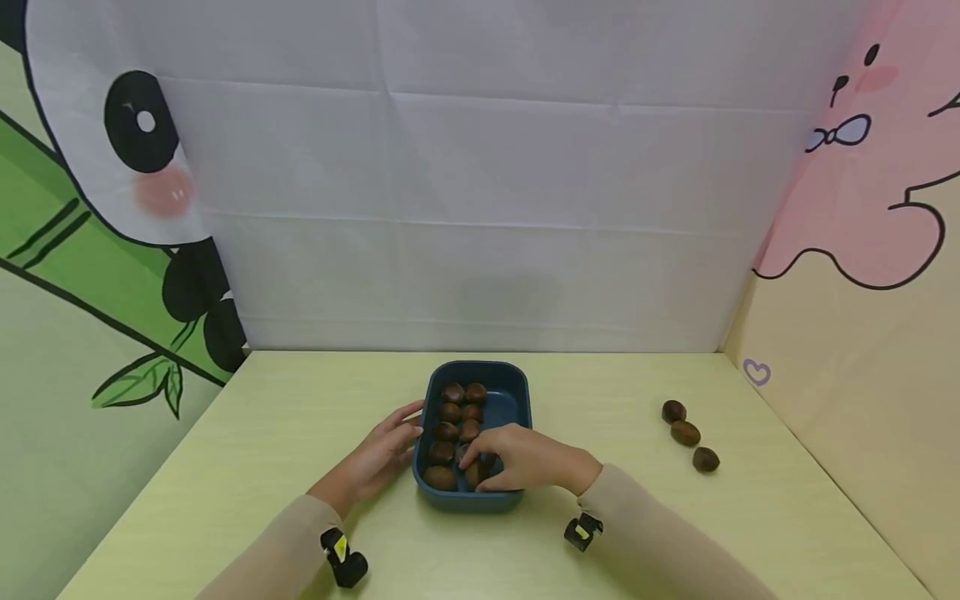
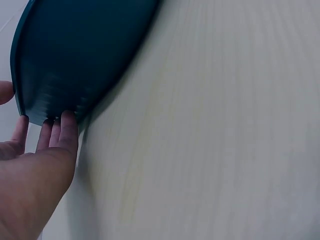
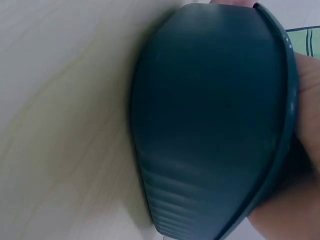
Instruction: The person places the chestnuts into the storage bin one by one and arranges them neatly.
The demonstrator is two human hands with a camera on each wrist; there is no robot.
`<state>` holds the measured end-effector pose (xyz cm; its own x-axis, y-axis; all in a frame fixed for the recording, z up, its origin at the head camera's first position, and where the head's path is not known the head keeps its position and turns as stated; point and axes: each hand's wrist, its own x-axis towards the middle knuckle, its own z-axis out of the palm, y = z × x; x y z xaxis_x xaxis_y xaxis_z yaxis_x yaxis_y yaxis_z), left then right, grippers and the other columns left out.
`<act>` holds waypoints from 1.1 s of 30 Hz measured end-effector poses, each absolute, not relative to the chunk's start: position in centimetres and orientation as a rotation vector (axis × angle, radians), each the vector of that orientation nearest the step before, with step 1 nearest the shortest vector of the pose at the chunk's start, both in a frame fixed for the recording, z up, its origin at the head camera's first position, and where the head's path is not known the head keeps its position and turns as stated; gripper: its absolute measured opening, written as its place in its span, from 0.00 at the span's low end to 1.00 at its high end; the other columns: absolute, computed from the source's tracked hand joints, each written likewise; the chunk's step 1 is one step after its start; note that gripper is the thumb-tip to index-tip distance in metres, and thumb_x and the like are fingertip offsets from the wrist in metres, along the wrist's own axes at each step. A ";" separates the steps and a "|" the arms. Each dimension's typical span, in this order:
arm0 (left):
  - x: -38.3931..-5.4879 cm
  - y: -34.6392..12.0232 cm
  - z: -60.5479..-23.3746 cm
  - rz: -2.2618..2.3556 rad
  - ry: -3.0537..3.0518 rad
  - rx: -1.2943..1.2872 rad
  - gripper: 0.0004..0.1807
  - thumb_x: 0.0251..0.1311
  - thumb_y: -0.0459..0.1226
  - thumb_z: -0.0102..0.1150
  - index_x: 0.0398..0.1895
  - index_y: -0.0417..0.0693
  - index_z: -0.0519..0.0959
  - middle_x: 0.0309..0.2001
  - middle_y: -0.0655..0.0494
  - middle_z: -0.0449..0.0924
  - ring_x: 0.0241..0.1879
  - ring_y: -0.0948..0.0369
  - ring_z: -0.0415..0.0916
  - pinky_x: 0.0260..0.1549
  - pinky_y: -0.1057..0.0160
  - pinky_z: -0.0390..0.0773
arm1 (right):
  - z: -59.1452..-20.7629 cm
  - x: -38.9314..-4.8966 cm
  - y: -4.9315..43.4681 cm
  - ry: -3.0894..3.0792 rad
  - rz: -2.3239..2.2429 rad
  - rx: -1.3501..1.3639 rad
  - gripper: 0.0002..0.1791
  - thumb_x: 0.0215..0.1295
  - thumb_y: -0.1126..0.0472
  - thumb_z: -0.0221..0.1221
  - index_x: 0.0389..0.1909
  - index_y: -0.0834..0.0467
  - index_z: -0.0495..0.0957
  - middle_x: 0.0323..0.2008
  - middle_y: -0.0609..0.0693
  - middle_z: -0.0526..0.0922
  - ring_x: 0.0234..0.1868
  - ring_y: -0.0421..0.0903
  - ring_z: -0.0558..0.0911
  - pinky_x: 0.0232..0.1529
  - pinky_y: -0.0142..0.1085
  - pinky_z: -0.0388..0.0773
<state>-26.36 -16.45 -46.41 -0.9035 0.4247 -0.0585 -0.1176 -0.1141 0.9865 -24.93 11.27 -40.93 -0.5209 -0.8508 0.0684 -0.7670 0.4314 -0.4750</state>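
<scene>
A dark blue rectangular box [image 1: 504,408] stands on the table with several brown chestnuts [image 1: 450,412] lined up in two columns along its left part. My right hand [image 1: 528,458] reaches over the right wall into the near end of the box. Its fingers and thumb pinch a chestnut [image 1: 475,474], partly hidden by them. Against the left wall rests my left hand [image 1: 381,457], fingers extended; in the left wrist view its fingertips [image 2: 68,120] touch the box's outer side. The right wrist view shows the box's ribbed outer wall [image 3: 210,100], with the hand mostly behind the rim.
Three more chestnuts [image 1: 685,433] lie in a slanting row on the right of the light wooden table [image 1: 600,400]. A white sheet [image 1: 487,208] rises behind the table's back edge, and painted walls flank it.
</scene>
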 end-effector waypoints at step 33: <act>-26.4 -16.3 -46.3 2.074 1.795 0.346 0.32 0.76 0.35 0.41 0.80 0.43 0.47 0.77 0.38 0.50 0.73 0.47 0.55 0.68 0.47 0.59 | -41.9 -24.9 10.1 2.579 -0.628 -1.420 0.14 0.59 0.60 0.72 0.46 0.52 0.85 0.42 0.40 0.82 0.42 0.33 0.79 0.41 0.22 0.73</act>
<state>-26.43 -16.32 -46.34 -0.8996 0.4330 -0.0575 -0.1191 -0.1165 0.9860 -24.91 10.11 -41.91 -0.5484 -0.8320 0.0839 -0.7775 0.4704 -0.4174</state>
